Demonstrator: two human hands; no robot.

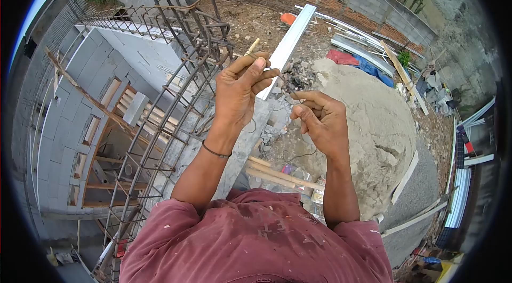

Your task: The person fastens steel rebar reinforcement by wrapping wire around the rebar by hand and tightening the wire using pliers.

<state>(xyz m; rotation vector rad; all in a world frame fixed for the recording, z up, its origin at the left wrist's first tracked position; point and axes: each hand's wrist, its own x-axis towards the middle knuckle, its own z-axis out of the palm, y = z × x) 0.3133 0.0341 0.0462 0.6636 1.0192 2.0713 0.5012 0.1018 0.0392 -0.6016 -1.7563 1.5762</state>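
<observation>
My left hand (241, 88) is raised in front of the rebar cage, its fingers closed round a thin stick-like tool with a pale yellow handle end (254, 46). The tool's other end is hidden by the fingers. Lower and to the right, my right hand (321, 122) pinches a thin dark wire (292, 93) between thumb and fingers. The wire seems to run up toward my left hand, but it is too fine to follow all the way. Left of my hands stands the rusty rebar cage (188, 64), apart from both.
Grey block walls (69, 123) with openings lie below on the left. A long white metal channel (290, 43) slants behind my hands. On the right is a large sand pile (368, 123), with a blue tarp (373, 71) and wooden boards (400, 72) beyond it.
</observation>
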